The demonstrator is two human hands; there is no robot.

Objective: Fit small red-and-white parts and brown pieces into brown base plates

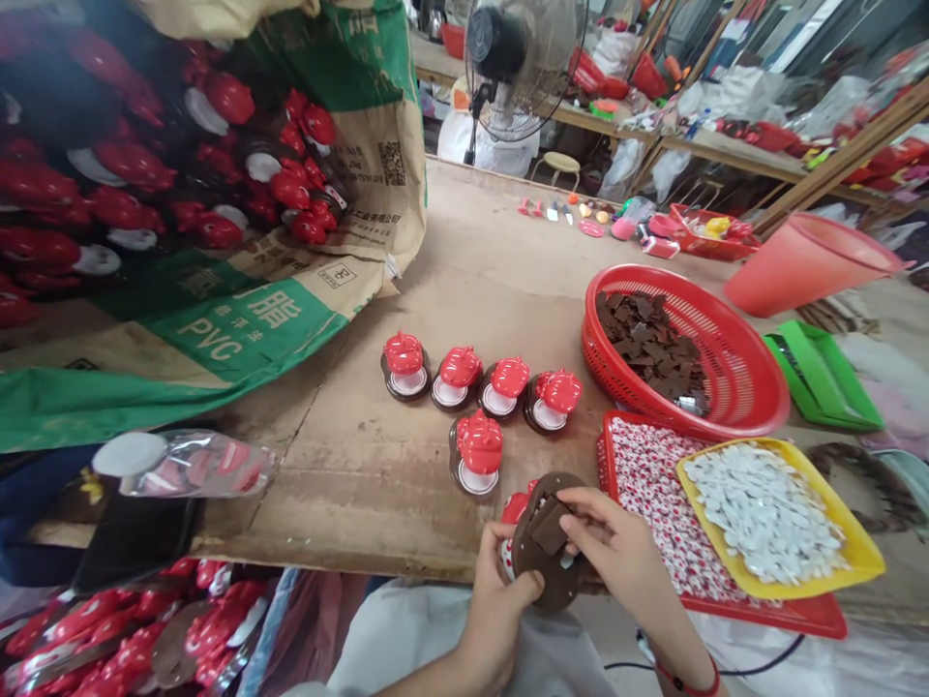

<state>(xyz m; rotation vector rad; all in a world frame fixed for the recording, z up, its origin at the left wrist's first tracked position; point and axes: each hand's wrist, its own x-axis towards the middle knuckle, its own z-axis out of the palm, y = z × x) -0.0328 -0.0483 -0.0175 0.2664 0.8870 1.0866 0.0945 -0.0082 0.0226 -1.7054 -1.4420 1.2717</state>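
My left hand (497,590) grips a red toy figure with a round brown base (555,587), tipped so that its underside faces me. With thumb and fingers closed, my right hand (616,542) presses a small brown plastic cover (550,526) against the middle of that underside. Whether the cover sits fully in its recess I cannot tell. Just beyond my hands, one red toy figure (479,447) stands upright on the table. Behind it is a row of several like it, among them a red toy (459,373), each with a white disc in front.
A red basket (755,387) holds brown covers. A red tray (798,617) of small red-and-white pieces lies partly under a yellow tray (871,566) of white pieces. At left, a large PVC sack (290,334) contains red toys. A clear bottle (195,465) lies near the table's edge.
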